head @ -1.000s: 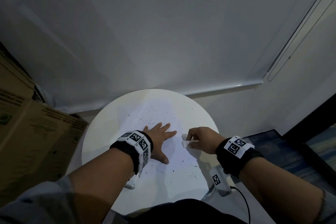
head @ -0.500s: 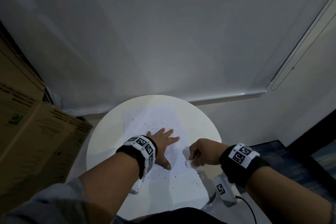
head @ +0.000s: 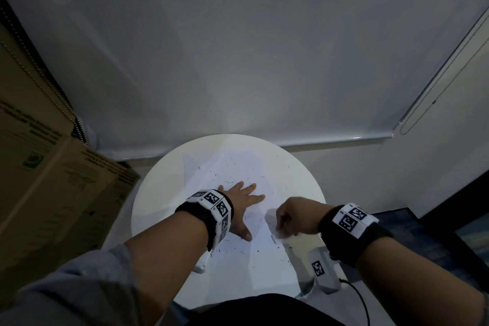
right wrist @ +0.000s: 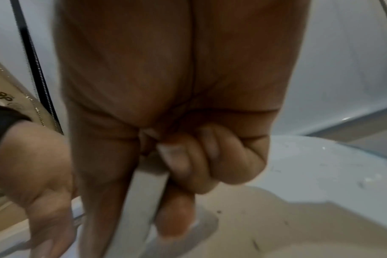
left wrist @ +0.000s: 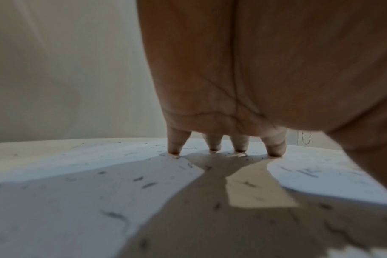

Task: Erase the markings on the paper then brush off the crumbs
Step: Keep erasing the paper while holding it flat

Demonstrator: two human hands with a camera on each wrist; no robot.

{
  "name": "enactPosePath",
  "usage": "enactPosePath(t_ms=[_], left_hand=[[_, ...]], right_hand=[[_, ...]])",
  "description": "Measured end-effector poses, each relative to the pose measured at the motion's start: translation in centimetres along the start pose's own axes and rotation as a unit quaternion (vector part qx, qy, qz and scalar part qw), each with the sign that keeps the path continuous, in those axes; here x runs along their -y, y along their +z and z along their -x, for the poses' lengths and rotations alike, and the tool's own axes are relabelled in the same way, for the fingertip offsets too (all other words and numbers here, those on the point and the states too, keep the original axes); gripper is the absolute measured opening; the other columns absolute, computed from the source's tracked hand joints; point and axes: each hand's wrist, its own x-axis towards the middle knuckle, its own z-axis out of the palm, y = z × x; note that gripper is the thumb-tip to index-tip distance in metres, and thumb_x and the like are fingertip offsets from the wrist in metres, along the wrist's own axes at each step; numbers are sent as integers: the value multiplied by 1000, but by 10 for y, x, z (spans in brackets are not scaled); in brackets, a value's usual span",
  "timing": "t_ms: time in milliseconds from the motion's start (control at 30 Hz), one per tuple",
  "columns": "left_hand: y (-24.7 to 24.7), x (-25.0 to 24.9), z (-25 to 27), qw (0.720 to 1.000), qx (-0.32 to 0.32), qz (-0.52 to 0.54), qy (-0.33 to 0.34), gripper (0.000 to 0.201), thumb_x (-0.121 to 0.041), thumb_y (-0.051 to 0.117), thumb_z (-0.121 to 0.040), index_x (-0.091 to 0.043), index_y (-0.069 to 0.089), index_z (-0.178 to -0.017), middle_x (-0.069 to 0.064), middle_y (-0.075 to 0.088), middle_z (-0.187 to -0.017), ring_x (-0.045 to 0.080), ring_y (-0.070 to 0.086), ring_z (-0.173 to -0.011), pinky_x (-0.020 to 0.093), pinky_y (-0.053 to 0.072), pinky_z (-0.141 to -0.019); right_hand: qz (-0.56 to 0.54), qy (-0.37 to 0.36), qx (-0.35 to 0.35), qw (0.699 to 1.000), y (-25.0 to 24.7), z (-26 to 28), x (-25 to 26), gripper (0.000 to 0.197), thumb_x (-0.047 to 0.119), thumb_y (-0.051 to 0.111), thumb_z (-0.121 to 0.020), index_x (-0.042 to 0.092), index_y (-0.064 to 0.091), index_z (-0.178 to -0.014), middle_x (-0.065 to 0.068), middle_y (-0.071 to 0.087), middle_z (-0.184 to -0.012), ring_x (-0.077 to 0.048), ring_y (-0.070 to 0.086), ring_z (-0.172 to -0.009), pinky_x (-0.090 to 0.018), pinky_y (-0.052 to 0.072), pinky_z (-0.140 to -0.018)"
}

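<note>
A white sheet of paper lies on a round white table, strewn with dark eraser crumbs. My left hand lies flat on the paper, fingers straight and spread; the left wrist view shows the fingertips pressing the sheet. My right hand is at the paper's right edge, fingers curled round a white eraser. In the right wrist view the thumb and fingers pinch the eraser, which points down at the paper.
Cardboard boxes stand close on the left of the table. A white roller blind hangs behind it, with a bead chain at the right. A white tagged device with a black cable sits at the table's near right edge.
My right hand with the eraser has drawn back toward me and to the right along the paper's edge. The left hand stays flat on the sheet. The head view has shifted slightly.
</note>
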Motion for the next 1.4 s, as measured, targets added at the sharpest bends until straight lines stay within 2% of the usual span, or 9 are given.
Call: enactPosePath(t_ms=[133,267,333,500,700,867,1067,1233,1400], left_hand=[[1,0,0,1000,-5,-3,-6,109,-56,73,-78,-39,-5,-154,-9,-18,-162,21,-13,-150,62,5,-117],[-1,0,0,1000,9,-9,-8,110,-55,72,-79,-39,-6,-154,-9,-20,-161,23,-14,-149,64,6,-116],[-1,0,0,1000,8,-8,-8,110,-55,72,-79,-39,-6,-154,-9,-20,-161,22,-15,-149,64,5,-116],[4,1,-2,1000,-10,-2,-11,108,-55,73,-78,-39,-3,-154,-9,-17,-162,22,-13,-150,63,5,-117],[3,2,-2,1000,-2,-7,-11,109,-57,72,-78,-41,-6,-153,-10,-19,-161,21,-14,-150,64,6,-116],[6,4,-3,1000,-12,3,-14,108,-57,73,-77,-39,1,-154,-11,-16,-162,21,-12,-150,63,6,-117],[3,3,-1,1000,-1,-9,-14,110,-58,72,-78,-41,-6,-153,-10,-19,-161,22,-14,-150,62,5,-117],[4,2,2,1000,-10,-2,-18,108,-56,73,-78,-40,-2,-154,-9,-17,-162,22,-12,-150,62,5,-117],[1,1,3,1000,2,3,-13,109,-55,72,-79,-39,-6,-154,-8,-20,-161,22,-15,-149,62,2,-116]], right_hand=[[-20,5,-115,993,2,-14,7,9,21,69,-82,14,68,-88,13,54,-62,0,49,-56,-12,38,-55],[9,6,4,1000,7,0,4,17,18,70,-81,25,60,-69,12,55,-58,-4,51,-53,-15,42,-55],[30,0,37,999,3,4,6,8,20,70,-82,20,66,-75,12,55,-58,-6,52,-55,-16,42,-56],[4,-13,-116,993,5,-9,19,18,27,67,-85,13,68,-96,5,57,-78,-10,50,-72,-21,37,-65],[-13,-28,10,999,11,1,15,6,18,73,-80,14,68,-82,13,55,-60,-3,50,-54,-16,42,-59],[-30,-25,-120,992,12,-13,23,18,22,71,-83,10,69,-96,16,51,-67,0,45,-59,-9,33,-56],[-11,-35,65,997,11,-5,20,6,18,73,-82,14,69,-85,-5,69,-73,-7,54,-56,-17,45,-61],[16,-10,-110,994,-3,-18,17,16,20,67,-84,13,69,-98,9,55,-74,-7,51,-67,-18,39,-63],[7,-2,48,999,1,-5,-1,20,14,73,-80,26,61,-69,11,58,-58,-1,51,-48,-13,42,-55]])
